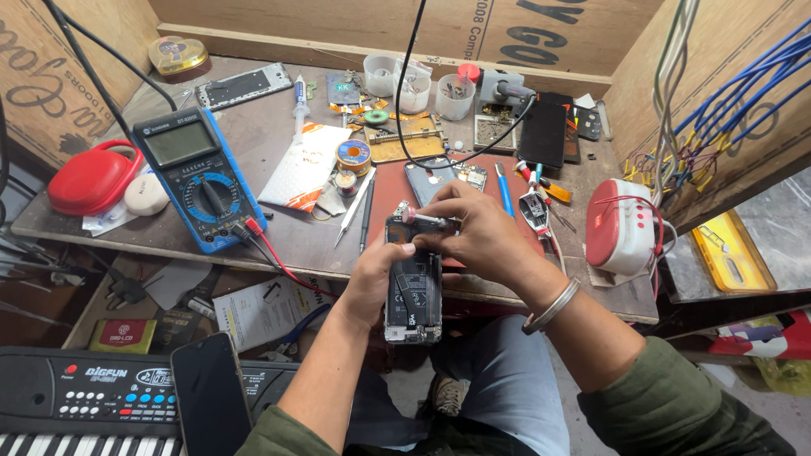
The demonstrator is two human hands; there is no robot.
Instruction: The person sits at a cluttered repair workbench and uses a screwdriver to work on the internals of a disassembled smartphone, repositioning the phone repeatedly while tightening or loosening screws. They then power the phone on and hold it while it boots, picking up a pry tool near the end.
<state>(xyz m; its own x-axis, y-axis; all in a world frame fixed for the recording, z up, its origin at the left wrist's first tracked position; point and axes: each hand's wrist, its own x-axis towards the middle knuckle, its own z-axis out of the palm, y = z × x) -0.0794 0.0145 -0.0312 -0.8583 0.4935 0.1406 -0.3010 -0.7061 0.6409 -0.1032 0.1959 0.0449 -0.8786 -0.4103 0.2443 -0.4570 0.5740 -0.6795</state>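
We see the left hand point(372, 283) gripping an opened phone point(413, 287), back cover off, fingers wrapped on its left edge, held over the surface point(287, 241) edge. Right hand point(477, 232) fingers pinch a small screwdriver point(422, 219) at the phone's top. Left of the phone: blue multimeter point(198, 173), white-orange pouch point(304, 166). Right: red-white box point(619, 226).

3 cups point(414, 84), 2 hands point(422, 262), 1 multimeter point(198, 177).
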